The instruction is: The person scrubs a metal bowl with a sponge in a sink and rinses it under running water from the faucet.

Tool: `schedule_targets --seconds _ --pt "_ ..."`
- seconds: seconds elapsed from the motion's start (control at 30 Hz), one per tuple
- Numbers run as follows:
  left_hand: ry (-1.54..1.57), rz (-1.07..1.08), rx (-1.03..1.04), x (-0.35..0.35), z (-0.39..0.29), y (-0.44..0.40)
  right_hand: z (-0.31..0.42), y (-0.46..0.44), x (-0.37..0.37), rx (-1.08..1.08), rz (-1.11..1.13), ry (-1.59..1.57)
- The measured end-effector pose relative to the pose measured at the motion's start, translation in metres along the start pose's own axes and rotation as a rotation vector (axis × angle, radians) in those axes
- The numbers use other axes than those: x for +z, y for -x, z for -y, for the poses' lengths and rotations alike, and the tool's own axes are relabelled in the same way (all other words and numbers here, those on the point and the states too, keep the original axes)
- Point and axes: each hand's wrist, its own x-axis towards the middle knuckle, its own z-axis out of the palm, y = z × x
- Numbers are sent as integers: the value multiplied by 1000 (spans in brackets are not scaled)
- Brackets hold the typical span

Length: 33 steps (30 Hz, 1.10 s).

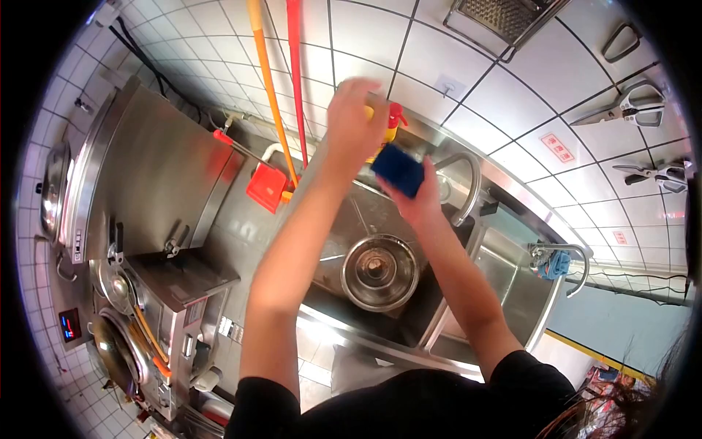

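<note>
My right hand (423,196) grips a dark blue sponge (398,170) above the back edge of the sink. My left hand (357,117) is raised to the left of it, in front of a yellow bottle with a red top (395,115). Motion smears its fingers, and whether they touch the bottle is unclear. Below both hands, a round metal bowl (352,293) sits in the left sink basin (322,296), with something brownish at its middle. A curved faucet (474,186) rises just right of my right hand.
A second basin (504,256) lies to the right, with a blue cloth (554,265) by another faucet (581,267). Long orange (269,88) and red (295,80) handles lean on the tiled wall. A red dustpan-like scoop (268,186) is at left. Scissors (629,106) and a grater (504,18) hang above.
</note>
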Motion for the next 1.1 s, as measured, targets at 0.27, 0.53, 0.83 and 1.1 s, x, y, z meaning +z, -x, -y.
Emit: schedule_targets --seconds 0.27,0.53,0.83,1.1 --pt "-566 842 -166 62 29 -21 13 -38 39 -275 155 -18" --pt "-759 881 -106 65 23 -14 12 -52 26 -256 136 -70" --pt "-643 908 -114 60 31 -10 7 -36 19 -242 105 -66" --pt "-499 -10 -43 45 14 11 -4 -46 -27 -390 193 338"
